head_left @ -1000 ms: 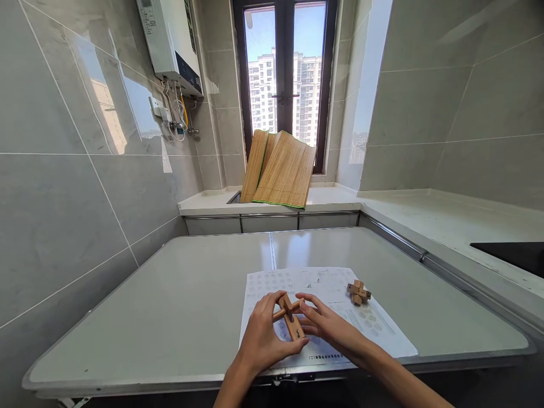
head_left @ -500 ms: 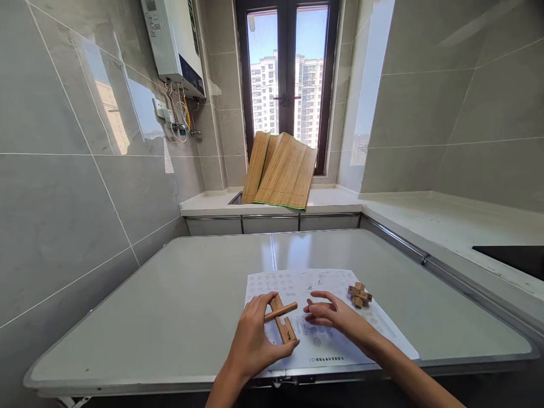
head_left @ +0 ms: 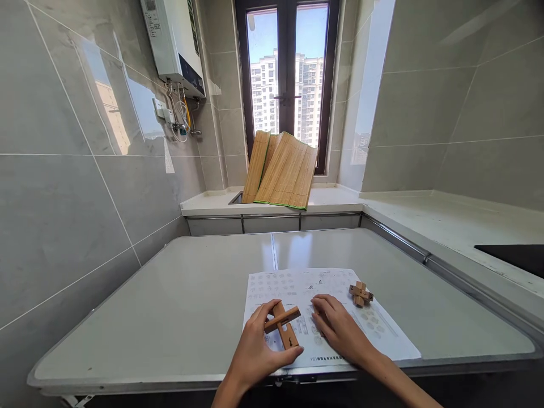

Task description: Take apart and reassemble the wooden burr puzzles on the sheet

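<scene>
Two wooden puzzle pieces are in my left hand (head_left: 264,340), gripped between thumb and fingers. One is a notched wooden bar (head_left: 290,339) with a dark mark near its lower end. The other is a wooden stick (head_left: 289,315) lying crosswise over it. My right hand (head_left: 335,323) rests low over the printed sheet (head_left: 297,283), its fingers loosely bent and a gap showing between thumb and forefinger; I see nothing held in it. To its right, an assembled wooden burr puzzle (head_left: 361,295) sits on the sheet's right edge.
The sheet lies on a white folding table (head_left: 170,317) with a metal rim and a centre seam. Beyond it is a white ledge with bamboo mats (head_left: 287,173) leaning at the window. A counter (head_left: 446,221) runs along the right, and a water heater (head_left: 174,45) hangs left.
My right hand has lowered onto the sheet, with its fingers more bent. The crossing stick in my left hand has shifted slightly down and turned, covering more of the notched bar's gap.
</scene>
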The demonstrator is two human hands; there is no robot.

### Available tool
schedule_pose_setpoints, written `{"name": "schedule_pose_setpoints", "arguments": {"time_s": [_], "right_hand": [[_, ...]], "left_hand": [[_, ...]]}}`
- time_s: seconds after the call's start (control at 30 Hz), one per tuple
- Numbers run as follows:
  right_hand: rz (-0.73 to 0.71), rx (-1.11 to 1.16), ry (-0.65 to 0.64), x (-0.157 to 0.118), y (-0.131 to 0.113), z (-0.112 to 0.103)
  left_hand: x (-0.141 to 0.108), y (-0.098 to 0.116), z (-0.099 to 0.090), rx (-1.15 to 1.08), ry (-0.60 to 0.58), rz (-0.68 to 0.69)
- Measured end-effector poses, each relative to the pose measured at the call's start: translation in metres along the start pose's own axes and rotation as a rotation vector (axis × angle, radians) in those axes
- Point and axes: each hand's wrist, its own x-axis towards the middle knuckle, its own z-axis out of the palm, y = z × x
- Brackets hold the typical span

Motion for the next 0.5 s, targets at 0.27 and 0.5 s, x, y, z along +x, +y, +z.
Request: {"name": "schedule_pose_setpoints", "arguments": {"time_s": [0.27, 0.5], "right_hand": [[-0.078, 0.258, -0.150, -0.005, -0.062, -0.029], [-0.096, 0.130, -0.026, -0.001, -0.055, -0.019]], "left_hand": [[-0.003, 0.003, 0.003, -0.035, -0.079, 0.052], [-0.002, 0.010, 0.006, -0.037, -0.147, 0.122]]}}
